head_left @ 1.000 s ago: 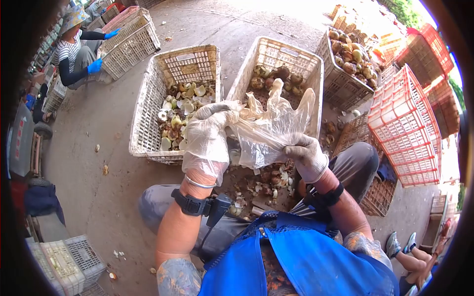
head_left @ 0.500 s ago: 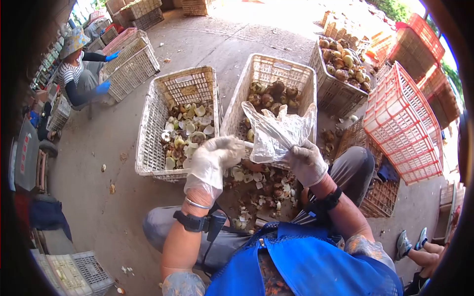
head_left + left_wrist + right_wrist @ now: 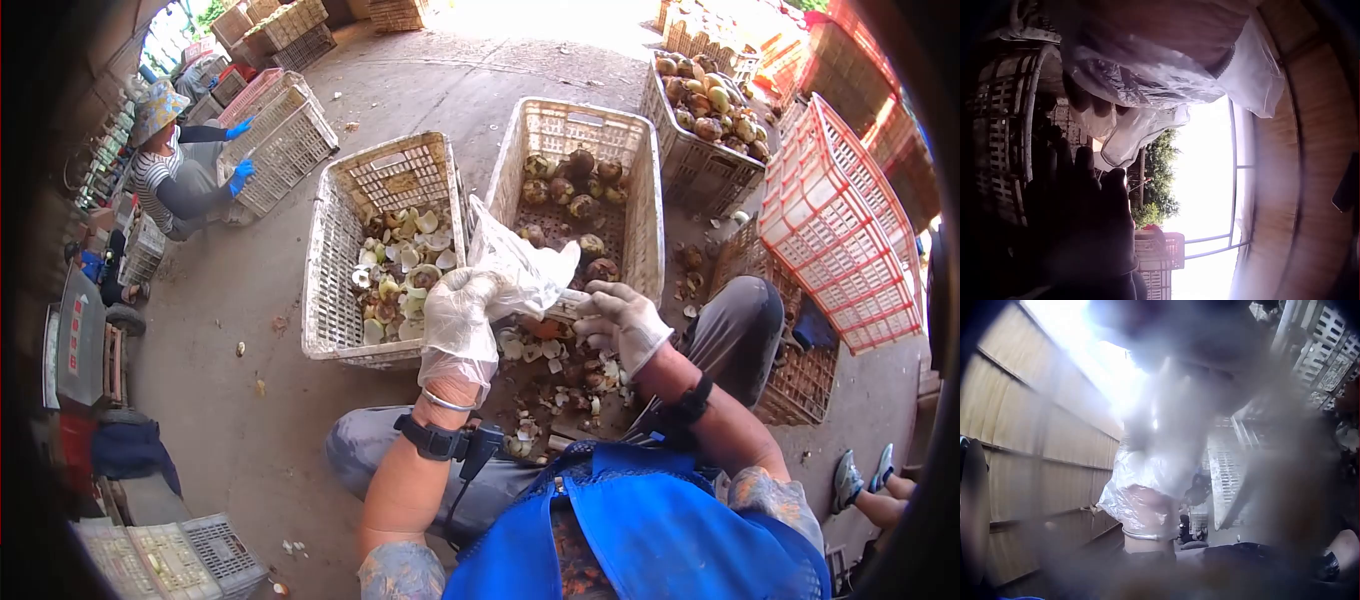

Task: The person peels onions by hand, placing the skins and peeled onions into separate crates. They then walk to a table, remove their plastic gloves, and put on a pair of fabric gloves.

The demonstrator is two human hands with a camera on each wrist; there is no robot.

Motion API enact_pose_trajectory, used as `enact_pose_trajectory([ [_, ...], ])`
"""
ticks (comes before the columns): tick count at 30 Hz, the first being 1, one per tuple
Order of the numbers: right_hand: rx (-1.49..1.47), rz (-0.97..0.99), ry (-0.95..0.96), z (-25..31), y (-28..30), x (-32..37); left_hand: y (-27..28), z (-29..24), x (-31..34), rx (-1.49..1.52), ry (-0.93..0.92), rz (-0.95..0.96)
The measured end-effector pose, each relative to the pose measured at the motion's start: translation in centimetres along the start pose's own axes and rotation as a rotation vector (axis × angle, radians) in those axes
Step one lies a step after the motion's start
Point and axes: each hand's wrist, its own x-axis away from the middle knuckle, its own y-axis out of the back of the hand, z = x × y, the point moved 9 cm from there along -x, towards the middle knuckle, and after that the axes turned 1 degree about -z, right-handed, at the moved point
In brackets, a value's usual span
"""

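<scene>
Progress, judged from the head view: covering of the left side looks done, the right side remains. Left hand [image 3: 460, 315] wears a clear plastic cover [image 3: 457, 350] down past the wrist, its end near the metal bangle [image 3: 447, 401]. Right hand [image 3: 628, 325] has only a pale fabric glove; no plastic on it.

Item in hand: loose clear plastic glove [image 3: 525, 265], crumpled, raised above the near left part of the bulb crate [image 3: 653, 210] and the gap beside the peel crate [image 3: 325, 300]. It is clamped in the curled fingers of the left hand. Right fingers apart, partly extended, gripping nothing, just beside the loose glove; contact cannot be told.

Handling work, judged unfinished: whole round bulbs [image 3: 583, 206] lie in the bulb crate, shell-like pieces [image 3: 410, 255] in the peel crate. More scraps [image 3: 560, 385] on the ground at its near side.

Pose: both forearms reach forward from the body, hands near the crates' near edges. Left wrist upright under its hand; right forearm slants inward, fingers pointing toward the left hand. Right wrist view badly blurred; finger detail unreadable there.
</scene>
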Motion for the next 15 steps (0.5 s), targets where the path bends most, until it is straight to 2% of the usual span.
enact_pose_trajectory([
  [1,0.039,-0.072,0.076,1.0,1.4,-0.3,0.7,-0.3,-0.2,-0.063,-0.006,-0.057],
  [3,0.121,-0.008,0.426,3.1,2.2,-0.4,1.1,0.3,-0.4,-0.021,0.024,-0.076],
  [5,0.183,-0.041,0.478,5.7,-0.5,2.6,0.5,0.7,-0.5,-0.241,0.038,-0.030],
  [7,0.948,0.066,0.945,8.5,-5.6,5.3,-0.6,0.9,-0.3,-0.344,0.008,0.036],
  [9,0.988,0.108,0.922,7.6,-7.5,4.5,-1.7,0.6,0.2,-0.544,-0.070,0.136],
  [10,0.985,0.140,0.745,7.8,-8.4,4.4,-1.9,0.5,0.3,-0.547,-0.069,0.139],
  [11,0.982,0.138,0.744,7.4,-7.9,3.5,-1.9,0.4,0.4,-0.635,-0.064,0.131],
  [13,0.785,0.106,0.538,5.5,-6.2,0.5,-1.5,0.1,0.5,-0.810,-0.051,0.109],
  [14,0.674,0.011,0.350,4.9,-4.7,-0.1,-1.0,0.2,0.4,-0.812,-0.045,0.105],
  [15,0.548,0.014,0.320,4.8,-4.1,-0.9,0.1,0.8,0.1,-0.837,0.007,0.086],
])
